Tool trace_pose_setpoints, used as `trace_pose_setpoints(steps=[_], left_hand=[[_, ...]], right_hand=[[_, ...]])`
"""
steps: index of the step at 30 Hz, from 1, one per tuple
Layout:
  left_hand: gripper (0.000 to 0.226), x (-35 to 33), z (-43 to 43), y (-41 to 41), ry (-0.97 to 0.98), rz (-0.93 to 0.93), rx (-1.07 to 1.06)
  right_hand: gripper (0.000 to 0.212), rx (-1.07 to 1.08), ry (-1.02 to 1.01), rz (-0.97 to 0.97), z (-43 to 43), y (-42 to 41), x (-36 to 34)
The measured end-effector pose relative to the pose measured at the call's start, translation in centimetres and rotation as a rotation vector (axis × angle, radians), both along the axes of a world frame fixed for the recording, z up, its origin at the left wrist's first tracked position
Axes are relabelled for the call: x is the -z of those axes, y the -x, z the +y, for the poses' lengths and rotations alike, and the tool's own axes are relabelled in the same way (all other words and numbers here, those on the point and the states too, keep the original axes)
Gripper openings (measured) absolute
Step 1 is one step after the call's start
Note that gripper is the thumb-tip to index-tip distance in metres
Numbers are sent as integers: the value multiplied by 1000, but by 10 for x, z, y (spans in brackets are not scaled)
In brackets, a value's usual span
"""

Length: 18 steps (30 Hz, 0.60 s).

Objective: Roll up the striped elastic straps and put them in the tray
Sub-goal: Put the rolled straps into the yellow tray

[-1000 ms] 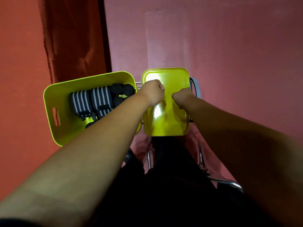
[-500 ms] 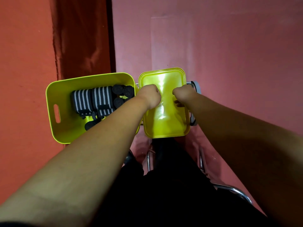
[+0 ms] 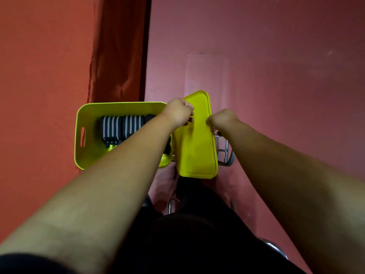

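A yellow tray [image 3: 195,151] stands tilted in front of me, its right side raised, so it looks narrow. My left hand [image 3: 178,112] is closed at its upper left edge. At the right rim, my right hand [image 3: 221,117] is closed as well. No strap shows between the hands or on the tray. To the left, a yellow-green basket [image 3: 118,104] holds rolled black-and-white striped straps [image 3: 111,125], with a second roll [image 3: 131,123] beside the first. My left forearm hides the right part of the basket.
A metal chair frame [image 3: 225,153] shows under the tray's right side. A dark red curtain [image 3: 118,56] hangs behind the basket, with an orange-red surface on the left and a pink one on the right. My lap in black cloth [image 3: 187,224] fills the lower centre.
The tray lay flat under my fists; now it is tipped up on its side between my hands. The view has shifted, so the basket and tray sit a little lower in the view.
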State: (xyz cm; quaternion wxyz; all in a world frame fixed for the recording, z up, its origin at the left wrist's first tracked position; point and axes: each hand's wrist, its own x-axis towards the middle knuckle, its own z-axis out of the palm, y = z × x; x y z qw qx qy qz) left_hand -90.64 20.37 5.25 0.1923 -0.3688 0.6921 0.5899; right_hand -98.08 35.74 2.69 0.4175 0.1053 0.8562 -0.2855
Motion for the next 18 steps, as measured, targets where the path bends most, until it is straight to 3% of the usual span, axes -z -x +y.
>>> trace_pose_setpoints(steps=[2,4,6,9,10,13,18], left_hand=[[22,-13,-12,-1,9,13,-67],[29,-31,-27,-6,17,33,-159],[50,-46,-45,-14,84,31,-231],[94,-53,-83,-37,236,-17,-368],[97,-54,-94,-47,246,-12,-428],[56,-72,-111,-81,179,72,-612],[35,-66,-137,-142,81,45,-808]], right_hand=[[27,-141,45,57,-17,1,-18],[19,-247,89,102,-38,-4,-34],[13,-278,157,122,-59,-11,-45],[19,-410,237,163,-88,-28,-62],[23,-472,237,190,-99,-35,-67],[27,-624,262,256,-128,-53,-76],[24,-933,283,365,-170,-86,-82]])
